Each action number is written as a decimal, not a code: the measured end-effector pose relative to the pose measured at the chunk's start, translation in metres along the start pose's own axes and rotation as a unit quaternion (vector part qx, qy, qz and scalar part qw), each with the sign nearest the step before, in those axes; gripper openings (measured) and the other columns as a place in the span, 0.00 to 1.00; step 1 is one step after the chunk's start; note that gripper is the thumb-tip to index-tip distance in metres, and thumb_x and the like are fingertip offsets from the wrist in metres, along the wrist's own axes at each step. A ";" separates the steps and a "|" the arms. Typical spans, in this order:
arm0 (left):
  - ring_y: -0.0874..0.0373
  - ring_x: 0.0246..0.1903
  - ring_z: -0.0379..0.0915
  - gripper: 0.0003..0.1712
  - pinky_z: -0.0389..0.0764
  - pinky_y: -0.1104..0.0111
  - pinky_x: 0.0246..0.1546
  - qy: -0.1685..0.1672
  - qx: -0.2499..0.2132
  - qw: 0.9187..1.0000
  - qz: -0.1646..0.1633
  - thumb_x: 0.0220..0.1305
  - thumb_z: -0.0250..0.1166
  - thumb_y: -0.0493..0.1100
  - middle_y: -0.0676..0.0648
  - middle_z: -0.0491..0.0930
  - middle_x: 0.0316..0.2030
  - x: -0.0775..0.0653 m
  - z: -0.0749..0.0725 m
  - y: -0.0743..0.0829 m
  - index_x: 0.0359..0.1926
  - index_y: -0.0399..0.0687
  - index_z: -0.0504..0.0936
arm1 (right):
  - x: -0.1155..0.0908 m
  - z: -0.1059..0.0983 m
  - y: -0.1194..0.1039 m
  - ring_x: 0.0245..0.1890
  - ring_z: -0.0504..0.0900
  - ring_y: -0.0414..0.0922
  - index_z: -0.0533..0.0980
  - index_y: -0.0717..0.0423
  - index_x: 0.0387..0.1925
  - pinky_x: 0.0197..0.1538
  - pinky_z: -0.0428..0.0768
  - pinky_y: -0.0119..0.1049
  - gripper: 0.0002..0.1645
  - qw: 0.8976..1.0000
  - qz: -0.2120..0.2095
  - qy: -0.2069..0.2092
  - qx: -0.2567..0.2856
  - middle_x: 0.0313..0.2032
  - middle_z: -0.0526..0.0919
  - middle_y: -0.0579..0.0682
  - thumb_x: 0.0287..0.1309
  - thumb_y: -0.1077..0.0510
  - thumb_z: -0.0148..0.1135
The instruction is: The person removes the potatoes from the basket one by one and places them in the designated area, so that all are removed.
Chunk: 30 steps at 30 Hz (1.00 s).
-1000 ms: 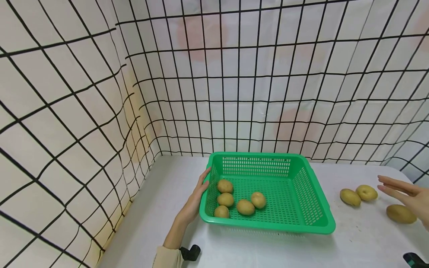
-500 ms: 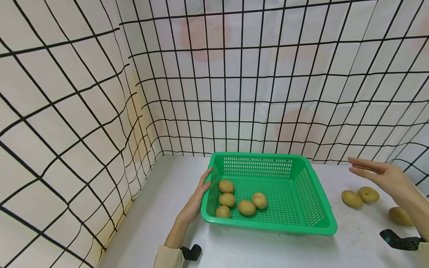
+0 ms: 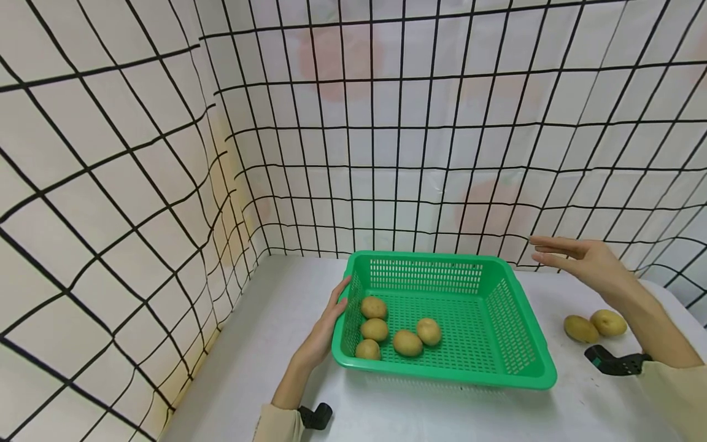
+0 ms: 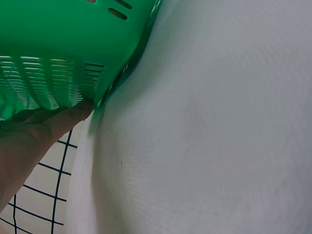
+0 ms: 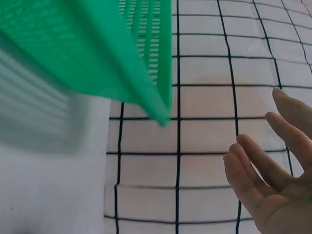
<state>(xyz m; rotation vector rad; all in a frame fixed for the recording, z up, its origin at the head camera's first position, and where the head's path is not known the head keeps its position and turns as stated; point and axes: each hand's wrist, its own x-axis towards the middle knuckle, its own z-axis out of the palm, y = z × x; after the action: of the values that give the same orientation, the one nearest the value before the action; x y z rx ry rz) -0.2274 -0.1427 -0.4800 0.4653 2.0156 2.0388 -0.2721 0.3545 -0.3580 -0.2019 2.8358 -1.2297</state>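
A green plastic basket stands on the white table with several potatoes in its left part. My left hand rests against the outside of its left wall, fingers straight along it; the left wrist view has this hand below the rim, touching the slotted side. My right hand is in the air beyond the basket's right back corner, fingers extended and holding nothing. In the right wrist view, the same hand is apart from the basket.
Two potatoes, one nearer and one farther right, lie on the table right of the basket. White walls with black netting enclose the back and left. The right forearm and sleeve cover part of the right side.
My right hand has moved left and away from me, from above the loose potatoes toward the basket. A third loose potato is now hidden behind the right arm. My left hand stays on the basket.
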 end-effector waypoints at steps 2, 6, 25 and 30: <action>0.44 0.83 0.25 0.31 0.37 0.31 0.76 -0.001 0.000 1.000 0.000 0.84 0.36 0.58 0.52 0.33 0.84 0.000 0.000 0.000 0.82 0.75 0.42 | 0.005 0.004 -0.009 0.75 0.57 0.71 0.67 0.51 0.76 0.62 0.58 0.83 0.40 1.000 -0.013 -0.007 0.002 0.77 0.65 0.59 0.72 0.38 0.61; 0.43 0.83 0.25 0.31 0.37 0.31 0.76 -0.001 0.000 1.000 0.000 0.84 0.36 0.59 0.52 0.33 0.84 0.000 0.000 -0.001 0.82 0.76 0.42 | 0.014 0.013 -0.025 0.71 0.69 0.54 0.69 0.52 0.74 0.62 0.64 0.79 0.35 0.998 -0.053 -0.028 0.013 0.75 0.69 0.59 0.73 0.42 0.61; 0.43 0.83 0.27 0.30 0.39 0.32 0.77 0.000 0.003 1.000 0.000 0.84 0.35 0.58 0.52 0.34 0.83 0.001 -0.001 -0.001 0.81 0.77 0.42 | 0.044 0.063 -0.060 0.62 0.79 0.39 0.76 0.50 0.69 0.67 0.69 0.71 0.30 0.983 -0.126 -0.120 0.050 0.65 0.82 0.52 0.69 0.48 0.67; 0.43 0.83 0.27 0.30 0.39 0.32 0.77 0.000 0.005 1.000 0.002 0.84 0.35 0.58 0.52 0.34 0.84 0.001 -0.002 -0.002 0.81 0.77 0.42 | 0.050 0.076 -0.059 0.62 0.82 0.44 0.77 0.51 0.67 0.69 0.67 0.71 0.28 0.977 -0.133 -0.158 0.061 0.66 0.80 0.56 0.69 0.49 0.67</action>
<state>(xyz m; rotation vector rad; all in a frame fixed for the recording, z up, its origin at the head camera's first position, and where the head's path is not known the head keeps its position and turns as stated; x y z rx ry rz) -0.2290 -0.1442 -0.4821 0.4714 2.0278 2.0330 -0.3087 0.2529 -0.3659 -0.7230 2.5103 -1.2764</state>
